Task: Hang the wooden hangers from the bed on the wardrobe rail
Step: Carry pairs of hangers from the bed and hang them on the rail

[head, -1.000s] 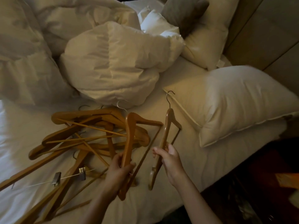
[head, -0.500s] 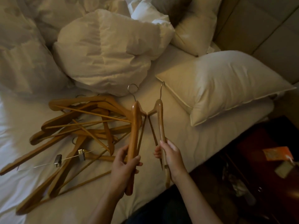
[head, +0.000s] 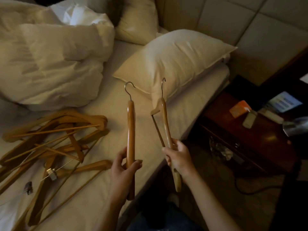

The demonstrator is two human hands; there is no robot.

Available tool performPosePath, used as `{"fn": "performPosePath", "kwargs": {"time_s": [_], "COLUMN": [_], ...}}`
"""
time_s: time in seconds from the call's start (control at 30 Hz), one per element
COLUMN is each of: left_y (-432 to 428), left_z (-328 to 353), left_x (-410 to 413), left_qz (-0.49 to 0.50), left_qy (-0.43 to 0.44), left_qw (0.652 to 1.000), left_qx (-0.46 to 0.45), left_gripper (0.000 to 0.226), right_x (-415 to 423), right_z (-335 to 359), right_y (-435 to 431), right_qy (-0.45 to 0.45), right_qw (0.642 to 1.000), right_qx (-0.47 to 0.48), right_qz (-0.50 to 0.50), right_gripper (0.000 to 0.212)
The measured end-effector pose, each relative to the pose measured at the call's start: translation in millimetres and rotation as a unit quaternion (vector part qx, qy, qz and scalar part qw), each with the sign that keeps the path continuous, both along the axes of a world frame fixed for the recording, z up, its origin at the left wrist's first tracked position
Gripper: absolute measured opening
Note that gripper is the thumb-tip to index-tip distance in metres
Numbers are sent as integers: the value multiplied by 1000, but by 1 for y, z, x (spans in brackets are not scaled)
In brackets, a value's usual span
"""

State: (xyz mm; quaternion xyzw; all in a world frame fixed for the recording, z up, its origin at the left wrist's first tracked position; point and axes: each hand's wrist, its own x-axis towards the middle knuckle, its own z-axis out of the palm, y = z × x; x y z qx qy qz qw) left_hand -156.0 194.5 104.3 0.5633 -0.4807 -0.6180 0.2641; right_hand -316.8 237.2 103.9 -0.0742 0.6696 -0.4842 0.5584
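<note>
Person: left hand [head: 123,170], right hand [head: 179,158], bare forearms [head: 205,197]. Dark blue trousers [head: 160,219]. Pale shoe [head: 173,199], dimly seen.

Just in front of the pillow [head: 175,60], whose cream cloth case is matt and softly creased, are two held hangers. The left hanger [head: 130,130] is smooth varnished wood with a soft shine, topped by a bright metal hook [head: 129,90]. The right hanger [head: 165,120] is the same honey-toned wood. Left of the pillow, the duvet [head: 50,64] is crumpled matt white cloth. A pile of hangers [head: 55,139] in similar wood lies on the smooth matt sheet [head: 108,105], with a shiny metal clip [head: 52,174] among them. Right of the pillow, the nightstand [head: 266,142] is dark, glossy wood. Behind the pillow, the padded headboard [head: 216,17] looks smooth with a faint sheen.
</note>
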Motion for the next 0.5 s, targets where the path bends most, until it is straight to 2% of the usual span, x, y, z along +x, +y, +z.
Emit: {"fn": "performPosePath", "kwargs": {"time_s": [0.27,0.5], "left_y": [62,117], "left_z": [9,4], "left_x": [-85,-155], "left_qz": [-157,-324], "left_qy": [-15,-6], "left_qw": [987,946], "left_qx": [15,19], "left_gripper": [45,40], "right_x": [-55,-94], "right_z": [-11,-11], "right_y": [110,198], "right_qy": [-4,-1], "right_qw": [983,950], "right_qx": [6,31], "right_qz": [-185,-310], "right_gripper": [35,34]}}
